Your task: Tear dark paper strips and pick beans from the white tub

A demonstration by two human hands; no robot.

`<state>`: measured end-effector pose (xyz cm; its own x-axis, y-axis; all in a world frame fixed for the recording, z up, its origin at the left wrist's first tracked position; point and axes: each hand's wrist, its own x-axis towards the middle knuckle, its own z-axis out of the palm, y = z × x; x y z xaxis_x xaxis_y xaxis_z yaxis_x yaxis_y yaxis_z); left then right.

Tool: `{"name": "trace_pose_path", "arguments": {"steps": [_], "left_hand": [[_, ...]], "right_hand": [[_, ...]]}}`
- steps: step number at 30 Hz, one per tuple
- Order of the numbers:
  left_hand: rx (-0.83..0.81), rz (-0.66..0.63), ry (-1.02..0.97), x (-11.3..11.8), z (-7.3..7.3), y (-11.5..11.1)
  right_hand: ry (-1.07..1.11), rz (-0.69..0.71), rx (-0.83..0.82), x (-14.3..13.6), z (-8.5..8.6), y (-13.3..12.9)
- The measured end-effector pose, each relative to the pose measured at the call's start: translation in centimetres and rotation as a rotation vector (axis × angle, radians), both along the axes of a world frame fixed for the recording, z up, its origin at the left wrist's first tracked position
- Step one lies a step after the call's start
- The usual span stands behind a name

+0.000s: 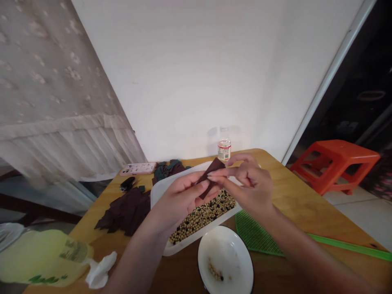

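Note:
Over the white tray [156,190], a dark brown strip [217,164] of what looks like cloth slants upward between my hands. My left hand [180,194] is closed around its lower part, thumb on top. My right hand [252,179] pinches at the strip's right edge with thumb and index finger, the other fingers curled. Anything small between those fingertips is hidden. Below the hands, the tray holds many beige and black beads or beans [199,220]. In front stands a white bowl [228,249] with a small cluster of the same pieces at its bottom.
Dark brown pieces [127,210] lie left of the tray, with green and brown ones [170,169] behind. Around them are a phone [137,168], a glass bottle [224,149], a green fly swatter [257,232], a crumpled tissue [101,269] and a yellowish jug [39,255]. An orange stool [337,157] stands right.

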<state>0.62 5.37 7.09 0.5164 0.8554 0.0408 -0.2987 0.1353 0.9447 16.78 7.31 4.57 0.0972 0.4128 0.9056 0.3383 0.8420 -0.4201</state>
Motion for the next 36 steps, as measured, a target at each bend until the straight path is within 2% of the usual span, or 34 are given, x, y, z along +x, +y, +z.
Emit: {"name": "trace_pose_path", "arguments": {"steps": [3,7,11,15,20,23,28,31,36], "left_hand": [[-0.014,-0.002,0.004,0.0,0.0,0.0],[-0.013,0.009,-0.028,0.0,0.0,-0.1],[-0.025,-0.005,-0.007,0.0,0.0,0.0],[0.001,-0.008,-0.034,0.0,0.0,0.0],[-0.031,-0.001,-0.004,0.0,0.2,-0.2],[-0.027,0.085,-0.047,0.2,0.2,-0.1],[0.024,0.269,-0.06,0.6,0.1,0.4],[0.057,0.388,-0.059,0.5,0.2,0.6],[0.137,0.47,0.007,0.3,0.3,0.8]], "right_hand": [[0.034,-0.032,-0.023,0.1,-0.1,0.1],[-0.02,-0.003,0.015,0.2,0.0,0.2],[0.039,-0.053,0.002,0.3,0.1,0.1],[-0.04,-0.034,0.04,0.1,0.0,0.0],[0.159,-0.063,-0.068,0.9,0.1,0.5],[0.25,-0.01,-0.196,1.3,0.7,0.7],[0.261,0.232,-0.425,1.5,1.4,0.5],[0.269,0.242,-0.469,1.5,1.5,0.4],[0.217,0.262,-0.514,1.5,1.7,0.3]]}}
